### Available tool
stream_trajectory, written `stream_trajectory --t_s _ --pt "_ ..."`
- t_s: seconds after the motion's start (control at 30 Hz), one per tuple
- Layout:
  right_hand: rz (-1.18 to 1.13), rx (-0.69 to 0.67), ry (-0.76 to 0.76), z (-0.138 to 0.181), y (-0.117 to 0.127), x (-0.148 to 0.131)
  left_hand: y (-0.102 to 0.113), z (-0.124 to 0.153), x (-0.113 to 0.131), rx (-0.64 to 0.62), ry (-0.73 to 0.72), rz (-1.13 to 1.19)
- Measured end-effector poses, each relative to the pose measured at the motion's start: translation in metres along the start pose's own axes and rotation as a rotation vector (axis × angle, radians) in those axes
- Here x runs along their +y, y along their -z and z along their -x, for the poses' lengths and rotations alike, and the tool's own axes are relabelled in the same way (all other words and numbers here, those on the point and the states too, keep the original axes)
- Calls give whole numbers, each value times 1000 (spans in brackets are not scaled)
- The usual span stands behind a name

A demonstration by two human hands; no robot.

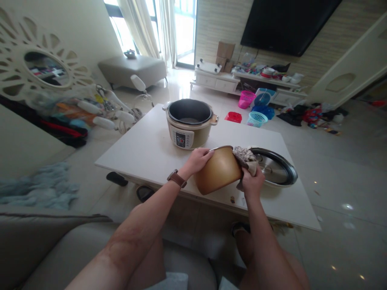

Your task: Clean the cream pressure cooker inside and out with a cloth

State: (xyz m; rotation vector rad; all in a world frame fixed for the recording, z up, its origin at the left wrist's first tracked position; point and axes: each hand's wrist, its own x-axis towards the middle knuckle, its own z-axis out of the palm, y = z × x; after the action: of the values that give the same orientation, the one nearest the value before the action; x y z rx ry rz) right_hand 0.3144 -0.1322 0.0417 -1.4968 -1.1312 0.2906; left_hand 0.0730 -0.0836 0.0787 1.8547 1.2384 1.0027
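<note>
My left hand (198, 160) grips the rim of a gold-coloured inner pot (218, 171), which is tilted with its outside towards me above the white table (145, 149). A brown watch sits on that wrist. My right hand (252, 181) is closed on a patterned cloth (245, 156) pressed against the pot's right side. Behind the pot stands an open beige rice cooker (189, 123) with a control panel on its front. A round steel lid (275, 167) lies flat on the table just right of my right hand.
A grey sofa edge is under my arms. Slippers lie on the floor below the table. Coloured plastic baskets (256, 119) stand on the tiled floor behind the table. A white TV bench (217, 80) with clutter and a grey ottoman (133, 68) stand further back.
</note>
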Motion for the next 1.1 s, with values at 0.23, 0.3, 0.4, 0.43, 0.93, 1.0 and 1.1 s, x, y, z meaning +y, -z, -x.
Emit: stream_trajectory --t_s 0.23,0.3,0.4,0.43,0.93,1.0,1.1 --pt "180 -430 803 16 11 -46 -1 -2 -4 -40 -34 -24" --pt "202 -477 895 18 14 -51 0 -2 -5 -65 -39 -5" --pt "175 -437 882 18 14 -49 5 0 -4 -87 -61 75" --pt "160 -425 861 18 14 -47 7 1 -4 -93 -66 104" --pt "94 -116 300 6 7 -23 3 9 -5 -123 85 243" --pt "110 -107 341 8 7 -24 4 8 -1 -115 91 228" --pt "159 -137 548 16 7 -31 3 5 0 -127 92 223"
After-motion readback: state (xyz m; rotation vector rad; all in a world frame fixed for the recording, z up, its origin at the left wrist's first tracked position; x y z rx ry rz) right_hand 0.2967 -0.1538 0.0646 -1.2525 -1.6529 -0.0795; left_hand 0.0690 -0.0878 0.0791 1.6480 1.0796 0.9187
